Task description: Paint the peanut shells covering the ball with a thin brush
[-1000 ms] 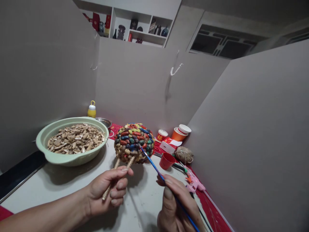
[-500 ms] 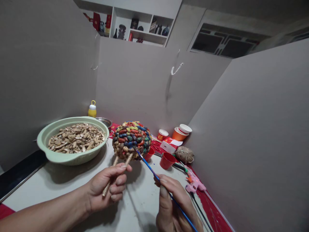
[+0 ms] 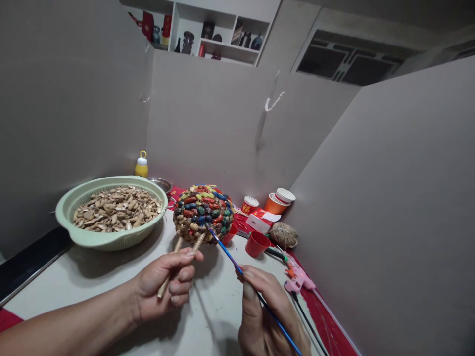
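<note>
My left hand point(image 3: 166, 282) is closed around the twine-wrapped legs point(image 3: 199, 241) of a rounded craft piece point(image 3: 202, 210). Peanut shells cover that piece, painted red, blue, green and yellow, with bare tan ones along its lower edge. In a pinch, my right hand point(image 3: 269, 306) holds a thin blue paintbrush point(image 3: 232, 258). The brush tip meets the shells low on the piece, near blue-painted ones. Just behind the brush stand two small red cups point(image 3: 257, 244), one partly hidden by the piece.
On the left, a green basket point(image 3: 109, 242) holds many shells. At right lie a twine ball point(image 3: 284, 235), a pink glue gun point(image 3: 300, 279) with its cable, and stacked paper cups point(image 3: 276, 203). A yellow bottle point(image 3: 141, 165) stands behind. Grey panels point(image 3: 222, 118) surround the table.
The brush tip has shifted slightly left along the lower shells. Both hands keep their grips, and the whole view has moved a little.
</note>
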Demonstrator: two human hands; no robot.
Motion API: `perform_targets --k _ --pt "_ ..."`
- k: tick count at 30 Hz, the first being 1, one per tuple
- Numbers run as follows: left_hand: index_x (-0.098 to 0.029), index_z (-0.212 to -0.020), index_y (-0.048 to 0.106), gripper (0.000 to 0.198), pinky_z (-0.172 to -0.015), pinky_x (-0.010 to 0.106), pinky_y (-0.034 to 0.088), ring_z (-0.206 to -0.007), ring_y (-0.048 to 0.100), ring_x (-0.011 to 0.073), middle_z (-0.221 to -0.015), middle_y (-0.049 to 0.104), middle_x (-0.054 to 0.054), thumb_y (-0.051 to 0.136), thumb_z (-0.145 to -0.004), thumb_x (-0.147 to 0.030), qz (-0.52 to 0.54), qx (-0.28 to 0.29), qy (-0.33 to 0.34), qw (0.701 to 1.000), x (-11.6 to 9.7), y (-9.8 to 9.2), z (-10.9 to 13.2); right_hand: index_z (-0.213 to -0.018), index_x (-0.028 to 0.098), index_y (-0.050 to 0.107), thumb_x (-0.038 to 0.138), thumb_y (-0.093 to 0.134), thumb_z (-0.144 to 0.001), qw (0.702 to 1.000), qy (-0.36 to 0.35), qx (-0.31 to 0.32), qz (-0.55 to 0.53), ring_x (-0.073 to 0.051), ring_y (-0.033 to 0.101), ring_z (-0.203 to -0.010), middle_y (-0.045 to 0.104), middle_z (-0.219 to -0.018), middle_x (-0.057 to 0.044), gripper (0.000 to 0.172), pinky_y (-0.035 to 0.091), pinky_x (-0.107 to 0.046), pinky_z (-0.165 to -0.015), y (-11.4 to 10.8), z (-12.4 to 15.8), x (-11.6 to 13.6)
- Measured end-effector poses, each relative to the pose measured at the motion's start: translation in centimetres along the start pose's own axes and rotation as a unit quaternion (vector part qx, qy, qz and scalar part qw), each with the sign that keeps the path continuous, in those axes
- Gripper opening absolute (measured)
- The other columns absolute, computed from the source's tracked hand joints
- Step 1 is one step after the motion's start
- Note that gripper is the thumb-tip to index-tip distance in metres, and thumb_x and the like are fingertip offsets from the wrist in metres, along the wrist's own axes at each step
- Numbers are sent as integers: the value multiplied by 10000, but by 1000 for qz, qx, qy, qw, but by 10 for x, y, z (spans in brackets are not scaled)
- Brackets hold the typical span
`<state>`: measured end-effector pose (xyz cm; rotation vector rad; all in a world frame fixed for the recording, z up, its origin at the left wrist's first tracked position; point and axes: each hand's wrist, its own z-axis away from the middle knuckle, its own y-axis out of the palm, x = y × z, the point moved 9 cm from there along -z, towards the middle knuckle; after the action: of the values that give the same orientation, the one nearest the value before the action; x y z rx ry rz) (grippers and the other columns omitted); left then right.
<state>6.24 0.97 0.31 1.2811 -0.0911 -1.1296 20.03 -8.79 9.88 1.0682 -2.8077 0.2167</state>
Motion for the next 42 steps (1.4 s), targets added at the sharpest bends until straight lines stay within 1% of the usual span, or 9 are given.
perform_targets --k 4,11,16,19,25,30,33,38,42 --pt "-131 -840 691 389 -345 157 164 -286 289 33 -436 452 -71 390 -1081 -184 -10 -4 2 1000 1 -2 0 -1033 154 736 32 678 -891 999 11 -41 -11 -175 770 -831 784 -948 -66 196 663 -322 -787 -5 0 0" --pt "-136 -838 693 367 -340 157 167 -290 272 37 -438 455 -68 404 -1064 -165 -18 -2 1 1000 1 -1 -1 -1031 150 733 31 660 -902 1000 9 -20 10 -161 768 -847 783 -939 -57 191 657 -304 -800 -1 -2 2" --pt "-142 -857 699 252 -344 155 180 -303 268 35 -450 472 -71 512 -1024 -178 -16 17 7 1000 1 -1 -1 -1026 173 745 63 689 -896 994 64 -84 -24 -173 758 -805 779 -916 -50 179 652 -345 -762 -9 2 -2" --pt "-143 -866 702 199 -345 155 190 -307 265 32 -457 478 -74 559 -1000 -179 -19 29 6 999 3 -2 -1 -1036 178 750 66 698 -894 993 68 -95 -11 -174 758 -804 784 -922 -52 189 652 -352 -766 -9 4 -3" --pt "-144 -863 702 276 -343 156 196 -305 264 34 -454 473 -72 489 -1034 -183 -10 30 6 999 2 -3 -3 -1021 176 748 93 691 -910 998 48 -47 -8 -168 762 -823 784 -931 -53 149 656 -329 -773 -2 7 -4" --pt "-141 -852 699 335 -340 157 194 -301 278 37 -446 471 -66 437 -1056 -189 -9 22 3 1000 2 -3 -3 -999 175 751 95 686 -912 994 69 -87 -24 -160 756 -800 776 -913 -42 135 648 -320 -760 -6 5 -3" --pt "-142 -862 702 277 -340 157 184 -300 271 34 -445 473 -70 489 -1035 -185 -14 24 3 1000 2 -3 -3 -997 181 749 110 683 -916 991 77 -107 -14 -171 752 -778 775 -898 -44 126 649 -337 -732 -8 3 -1" --pt "-148 -873 700 125 -349 158 177 -310 265 28 -449 477 -82 631 -962 -203 -22 28 12 999 2 -6 -4 -944 177 741 129 669 -927 993 89 -77 -26 -163 744 -761 765 -866 -42 88 632 -311 -720 -2 0 0" --pt "-166 -883 690 98 -363 167 178 -322 258 25 -460 483 -94 754 -873 -239 -37 37 27 998 0 -5 -5 -907 166 720 196 655 -962 980 133 -139 -52 -168 727 -755 742 -826 -39 90 606 -324 -719 -9 2 -3"
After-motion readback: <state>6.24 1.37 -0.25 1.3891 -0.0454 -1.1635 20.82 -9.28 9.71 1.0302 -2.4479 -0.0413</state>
